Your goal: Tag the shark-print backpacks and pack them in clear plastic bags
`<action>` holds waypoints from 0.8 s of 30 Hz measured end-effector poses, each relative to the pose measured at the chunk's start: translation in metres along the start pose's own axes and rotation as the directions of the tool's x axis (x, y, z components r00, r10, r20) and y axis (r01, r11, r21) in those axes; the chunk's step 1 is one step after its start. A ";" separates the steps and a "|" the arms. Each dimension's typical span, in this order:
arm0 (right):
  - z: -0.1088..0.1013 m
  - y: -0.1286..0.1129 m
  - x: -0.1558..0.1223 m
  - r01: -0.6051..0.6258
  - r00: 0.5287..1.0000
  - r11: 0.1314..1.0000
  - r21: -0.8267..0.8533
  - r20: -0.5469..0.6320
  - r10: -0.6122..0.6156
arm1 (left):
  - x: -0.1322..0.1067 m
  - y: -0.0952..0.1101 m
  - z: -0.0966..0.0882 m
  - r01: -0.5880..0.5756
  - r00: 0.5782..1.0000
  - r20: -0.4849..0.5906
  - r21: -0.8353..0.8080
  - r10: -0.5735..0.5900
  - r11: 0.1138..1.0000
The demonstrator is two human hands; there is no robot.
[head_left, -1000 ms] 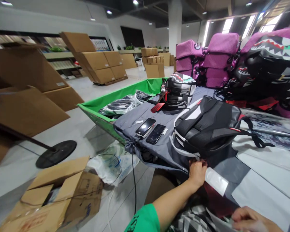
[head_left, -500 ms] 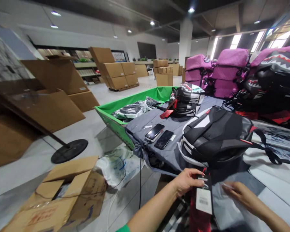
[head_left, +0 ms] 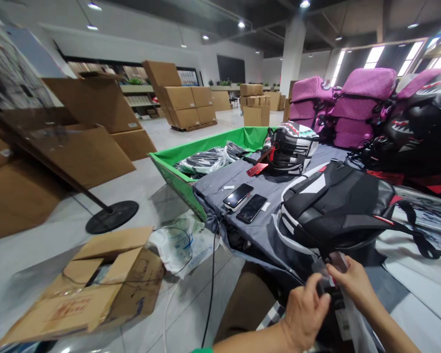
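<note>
My right hand (head_left: pixel 355 284) pinches a clear plastic bag (head_left: pixel 356 314) just in front of a black backpack (head_left: pixel 341 201). Close beside it, my left hand (head_left: pixel 303 314) has its fingers closed on the bag's edge. A black hang tag with a white barcode label (head_left: pixel 343 321) hangs below both hands, partly covered by the plastic; whether it is inside the bag I cannot tell. The backpack, with white and red trim, lies on the grey cloth (head_left: pixel 216 184), its straps pointing right.
Two phones (head_left: pixel 252 208) lie on the cloth, left of the backpack. Behind stand a shark-print backpack (head_left: pixel 294 147) and stacked pink bags (head_left: pixel 365 108). A green bin (head_left: pixel 169 171) holds plastic-wrapped items. An open carton (head_left: pixel 132 289), cables and a stand base (head_left: pixel 112 217) are on the floor.
My left hand has let go of the hang tag and closed on the plastic bag. My right hand has brought the bag leftward to the tag. The view has shifted slightly.
</note>
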State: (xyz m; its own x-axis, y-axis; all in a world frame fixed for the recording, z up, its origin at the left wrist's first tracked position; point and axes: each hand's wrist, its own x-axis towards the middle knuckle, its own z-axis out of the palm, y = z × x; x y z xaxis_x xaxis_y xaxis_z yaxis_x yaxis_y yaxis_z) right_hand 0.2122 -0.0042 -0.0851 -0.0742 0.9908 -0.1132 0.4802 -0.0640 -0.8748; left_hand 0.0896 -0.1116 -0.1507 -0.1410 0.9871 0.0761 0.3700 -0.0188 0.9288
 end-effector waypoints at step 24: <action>-0.026 0.017 0.019 0.229 0.966 0.952 -0.202 0.165 -0.197 | 0.061 0.022 0.016 0.266 0.729 0.038 -0.936 -0.683 0.231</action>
State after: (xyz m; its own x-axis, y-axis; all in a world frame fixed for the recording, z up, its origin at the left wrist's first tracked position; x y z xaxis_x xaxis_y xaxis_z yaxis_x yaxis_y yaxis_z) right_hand 0.2416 0.0167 -0.0904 -0.3108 0.9504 -0.0145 0.6172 0.1902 -0.7635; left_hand 0.1038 -0.0493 -0.1319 -0.3206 0.7385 -0.5932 -0.8113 0.1091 0.5744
